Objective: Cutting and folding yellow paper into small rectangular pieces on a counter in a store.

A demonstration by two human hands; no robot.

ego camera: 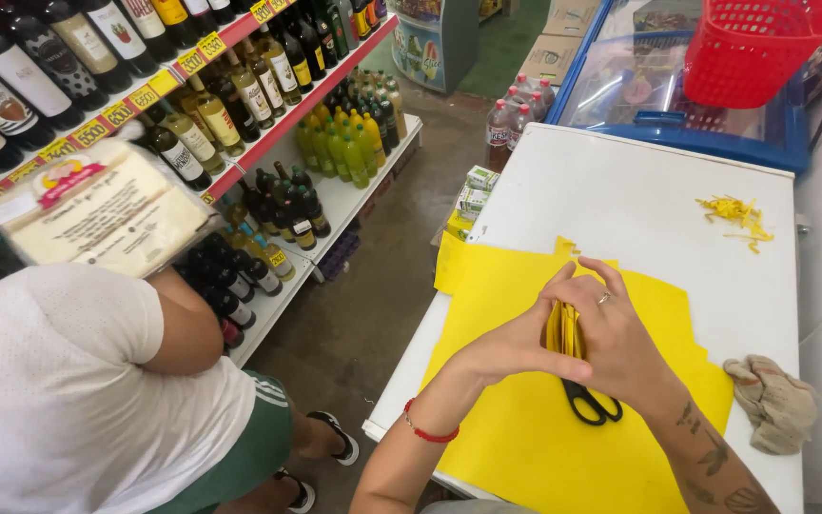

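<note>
**Yellow strips pinched over a white counter**

Head view: a smooth white counter (pixel 639 190) stands in a shop aisle with a worn concrete floor; glossy bottles crowd the red-edged shelves (pixel 268 133); a large yellow paper sheet (pixel 525 428) lies flat on the counter; the left hand (pixel 511 347) and right hand (pixel 616 347) press together, pinching a folded stack of yellow strips (pixel 563 331) upright above black-handled scissors (pixel 590 400); a crumpled beige rag (pixel 774 402) lies near; another person in a white shirt (pixel 59 381) crouches beside.
</note>
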